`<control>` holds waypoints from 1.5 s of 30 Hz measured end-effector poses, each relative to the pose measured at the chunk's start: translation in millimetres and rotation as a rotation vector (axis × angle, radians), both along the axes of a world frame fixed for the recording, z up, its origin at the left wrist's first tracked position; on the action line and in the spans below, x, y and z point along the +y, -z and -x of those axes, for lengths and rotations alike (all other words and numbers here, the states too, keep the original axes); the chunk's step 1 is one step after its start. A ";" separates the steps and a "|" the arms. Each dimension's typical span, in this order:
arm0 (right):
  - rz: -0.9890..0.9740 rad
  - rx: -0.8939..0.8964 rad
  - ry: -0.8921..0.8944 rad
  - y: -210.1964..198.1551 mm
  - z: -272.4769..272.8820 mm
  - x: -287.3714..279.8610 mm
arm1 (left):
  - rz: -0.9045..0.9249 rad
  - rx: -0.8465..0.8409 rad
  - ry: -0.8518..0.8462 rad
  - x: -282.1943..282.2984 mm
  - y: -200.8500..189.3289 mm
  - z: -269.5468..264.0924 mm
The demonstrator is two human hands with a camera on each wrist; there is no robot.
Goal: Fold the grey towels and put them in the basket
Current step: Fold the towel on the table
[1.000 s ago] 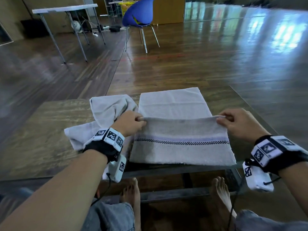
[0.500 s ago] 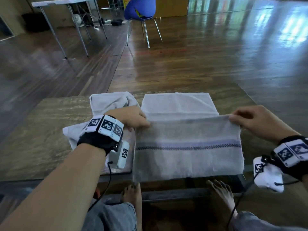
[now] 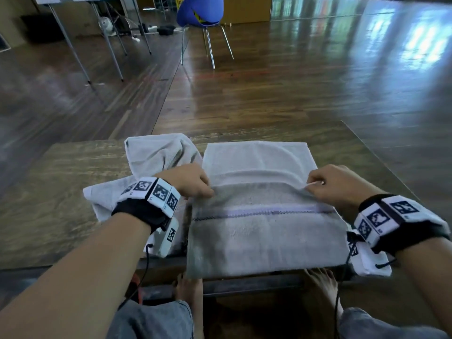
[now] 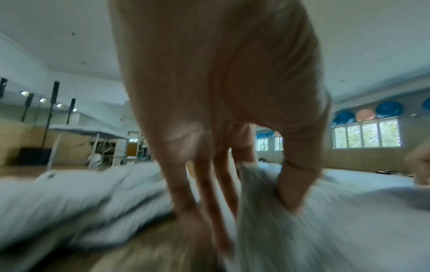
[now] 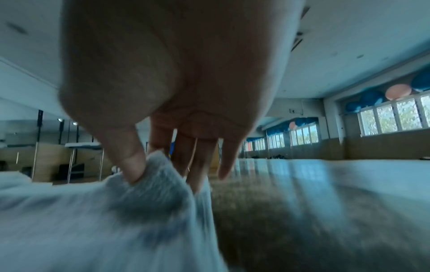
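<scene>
A grey towel (image 3: 264, 231) with a dark and lilac stripe lies on the wooden table (image 3: 56, 192), its near flap lifted and folded over the far half (image 3: 256, 155). My left hand (image 3: 193, 182) pinches the flap's left corner, seen between thumb and fingers in the left wrist view (image 4: 256, 193). My right hand (image 3: 327, 182) pinches the right corner (image 5: 151, 174). The near edge hangs a little over the table's front. A second grey towel (image 3: 156, 157) lies crumpled to the left. No basket is in view.
A blue chair (image 3: 200, 11) stands on the wooden floor beyond the table, and a folding table (image 3: 80, 1) stands at the back left. My bare feet (image 3: 188, 287) are under the table's front edge.
Both hands have carried the towel's flap farther away across the table, over the far half. The head view has tilted down a little.
</scene>
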State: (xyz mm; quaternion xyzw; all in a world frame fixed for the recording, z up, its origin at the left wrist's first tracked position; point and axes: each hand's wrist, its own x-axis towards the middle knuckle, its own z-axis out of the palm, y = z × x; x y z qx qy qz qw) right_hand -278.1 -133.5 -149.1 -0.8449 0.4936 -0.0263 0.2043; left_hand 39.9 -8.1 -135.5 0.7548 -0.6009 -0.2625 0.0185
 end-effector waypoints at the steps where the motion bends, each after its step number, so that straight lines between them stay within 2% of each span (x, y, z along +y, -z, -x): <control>1: 0.004 0.038 -0.009 -4.8 1.2 -0.3 | -0.087 0.020 0.016 0.2 -6.0 1.0; 3: 0.057 0.061 0.024 -8.7 4.5 -1.4 | -0.179 0.033 0.048 1.8 -14.9 2.8; 5: 0.157 -0.018 0.112 -5.7 9.6 -1.1 | -0.158 0.039 0.037 3.9 -18.3 2.7; 8: 0.304 -0.211 0.217 -0.4 9.0 0.1 | 0.081 -0.006 -0.084 4.0 -16.3 0.0; 10: 0.349 -0.297 0.199 3.8 4.2 -0.4 | 0.320 -0.050 -0.173 3.2 -10.8 0.3; 12: 0.335 -0.301 0.144 10.7 -0.2 -2.5 | 0.405 -0.049 -0.165 4.0 -4.2 0.2; 15: 0.165 -0.175 0.056 17.1 -2.2 -3.5 | 0.243 -0.021 -0.029 7.6 5.6 0.0; 17: 0.060 -0.056 0.061 12.3 0.5 -4.7 | 0.152 -0.033 0.001 5.8 4.3 -2.5; 20: 0.036 0.141 0.066 -3.1 4.5 -9.0 | -0.050 -0.028 0.027 1.3 -6.5 -4.6; 22: 0.057 0.189 0.089 -9.1 7.5 -11.4 | -0.143 -0.001 0.029 1.8 -13.2 -5.7; 24: 0.133 0.130 0.132 -10.9 9.8 -12.0 | -0.101 0.072 -0.022 4.2 -14.8 -6.2; 26: 0.239 -0.007 0.160 -10.6 9.5 -12.7 | 0.046 0.128 -0.128 3.7 -13.0 -7.7; 29: 0.380 -0.139 0.201 -7.5 0.5 -17.6 | 0.348 0.054 -0.276 -4.1 -5.4 -9.0; 32: 0.448 -0.168 0.199 0.8 -14.1 -27.2 | 0.533 -0.031 -0.298 -15.5 5.9 -8.0; 35: 0.452 -0.157 0.201 7.0 -23.5 -38.3 | 0.531 -0.099 -0.318 -22.9 17.7 -6.3; 39: 0.408 -0.149 0.133 17.5 -29.4 -52.5 | 0.474 -0.083 -0.276 -24.7 28.5 -14.5; 43: 0.242 -0.084 -0.005 29.7 -31.2 -58.4 | 0.443 -0.082 -0.250 -24.9 31.1 -16.3; 45: 0.178 -0.088 -0.007 31.3 -32.5 -58.3 | 0.430 -0.097 -0.243 -23.9 28.8 -13.9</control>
